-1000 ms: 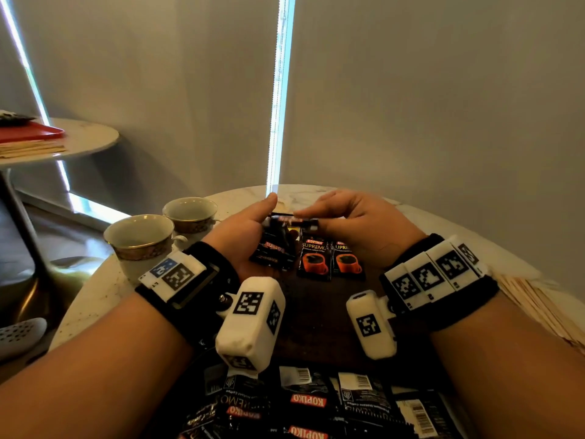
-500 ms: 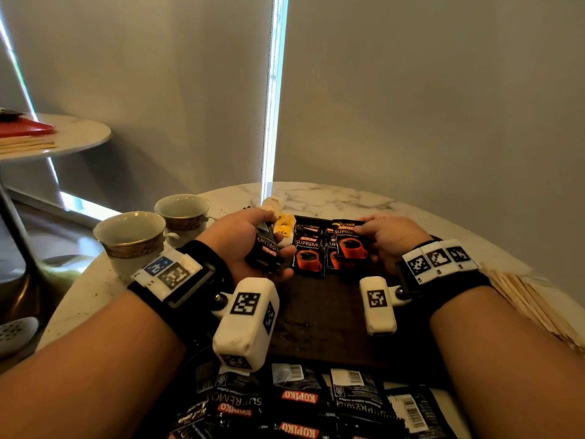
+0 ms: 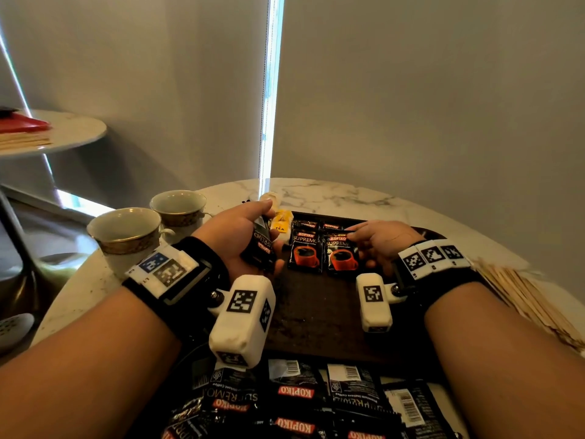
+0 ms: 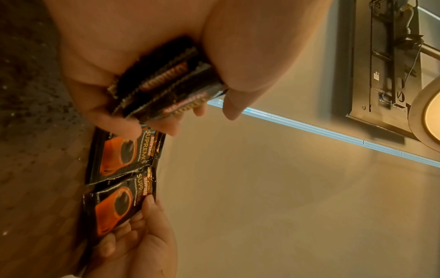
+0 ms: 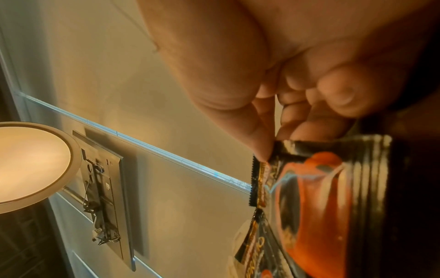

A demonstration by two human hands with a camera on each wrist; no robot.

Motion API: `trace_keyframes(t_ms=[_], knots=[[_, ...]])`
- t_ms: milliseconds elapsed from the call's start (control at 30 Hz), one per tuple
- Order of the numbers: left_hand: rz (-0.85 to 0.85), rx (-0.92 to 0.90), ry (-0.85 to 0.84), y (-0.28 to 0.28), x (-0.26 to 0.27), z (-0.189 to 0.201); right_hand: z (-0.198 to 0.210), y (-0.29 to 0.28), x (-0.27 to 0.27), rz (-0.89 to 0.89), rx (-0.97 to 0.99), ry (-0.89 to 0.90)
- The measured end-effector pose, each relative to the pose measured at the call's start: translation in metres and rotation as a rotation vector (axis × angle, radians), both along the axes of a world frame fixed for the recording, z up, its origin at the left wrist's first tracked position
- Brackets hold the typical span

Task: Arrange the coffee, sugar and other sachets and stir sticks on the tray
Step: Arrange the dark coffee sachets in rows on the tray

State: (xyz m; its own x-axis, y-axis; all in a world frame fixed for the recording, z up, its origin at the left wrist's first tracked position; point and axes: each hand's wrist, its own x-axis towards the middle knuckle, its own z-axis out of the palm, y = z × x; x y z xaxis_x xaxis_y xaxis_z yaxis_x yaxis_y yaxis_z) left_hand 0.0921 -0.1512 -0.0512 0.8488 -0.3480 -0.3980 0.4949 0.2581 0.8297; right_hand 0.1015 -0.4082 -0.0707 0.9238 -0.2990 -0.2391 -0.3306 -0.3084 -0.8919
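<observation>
Marble table [image 3: 332, 194] carries a dark tray [image 3: 316, 312] with coffee sachets [image 3: 305, 255] side by side at its far end. Left hand [image 3: 234, 239] grips a stack of sachets [image 3: 261, 248]; right hand [image 3: 380, 242] pinches the rightmost sachet [image 3: 340, 256] on the tray.

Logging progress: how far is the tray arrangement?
Early. Done: a short row of coffee sachets lies at the tray far edge beside a yellow tea sachet. In hand: left hand grips a stack of sachets; right hand sets the rightmost sachet. Left: loose sachet pile, stir sticks.
</observation>
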Motion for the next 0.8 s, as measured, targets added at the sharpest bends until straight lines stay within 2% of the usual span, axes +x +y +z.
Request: trace_keyframes(t_ms=[300, 800], knots=[[-0.001, -0.001, -0.001, -0.0005, 0.0004, -0.0004, -0.0015, -0.0007, 0.0002, -0.027, 0.017, 0.007], [-0.013, -0.105, -0.011, -0.0008, -0.0049, 0.002, -0.0036, 0.0003, -0.0022, -0.015, 0.046, -0.037]])
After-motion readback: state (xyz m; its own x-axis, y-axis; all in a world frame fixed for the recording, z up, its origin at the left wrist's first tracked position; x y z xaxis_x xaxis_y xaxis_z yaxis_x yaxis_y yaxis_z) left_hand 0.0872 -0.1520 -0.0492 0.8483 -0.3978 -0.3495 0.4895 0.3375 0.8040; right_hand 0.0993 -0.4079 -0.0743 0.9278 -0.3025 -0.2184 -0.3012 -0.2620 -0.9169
